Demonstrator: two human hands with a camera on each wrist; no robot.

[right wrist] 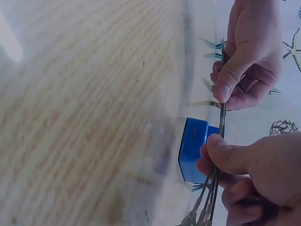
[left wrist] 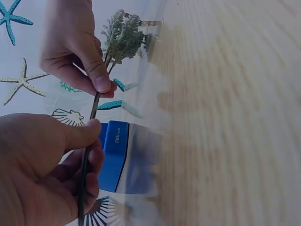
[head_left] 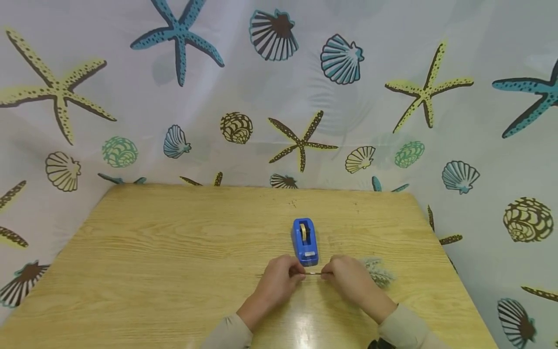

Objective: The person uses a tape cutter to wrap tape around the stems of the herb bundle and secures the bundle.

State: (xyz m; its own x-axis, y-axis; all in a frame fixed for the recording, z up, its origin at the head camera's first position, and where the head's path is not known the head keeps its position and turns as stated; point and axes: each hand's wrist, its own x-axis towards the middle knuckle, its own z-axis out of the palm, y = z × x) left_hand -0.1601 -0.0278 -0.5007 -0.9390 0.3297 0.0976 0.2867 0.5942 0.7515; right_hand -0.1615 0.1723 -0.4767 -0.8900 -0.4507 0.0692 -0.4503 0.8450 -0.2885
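You have a shell-and-starfish printed cloth [head_left: 261, 82] hanging behind and at both sides of the wood-grain table [head_left: 174, 242]. Your left hand [head_left: 278, 278] pinches the stems between thumb and fingers; your right hand [head_left: 348, 277] grips them likewise, near it. The blue tape dispenser [head_left: 307, 246] stands upright just beyond the gap between your hands, its cutter [head_left: 310, 254] towards you. The grey-green foliage sprigs [head_left: 378, 273] extend past your right hand; contact with the tabletop is undetermined. Their thin dark stems [left wrist: 94, 107] run crosswise between both hands. A pale patch [head_left: 312, 274] shows on them in the gap; whether tape or glare, you cannot tell. A slackened right-hand grip could let the fanned stems slip out of line; uneven twisting could bend them; a forward push could knock the dispenser. The table's right edge lies nearer your work than its left; open wood extends widely leftward, less so beyond the dispenser. The near edge is out of view.
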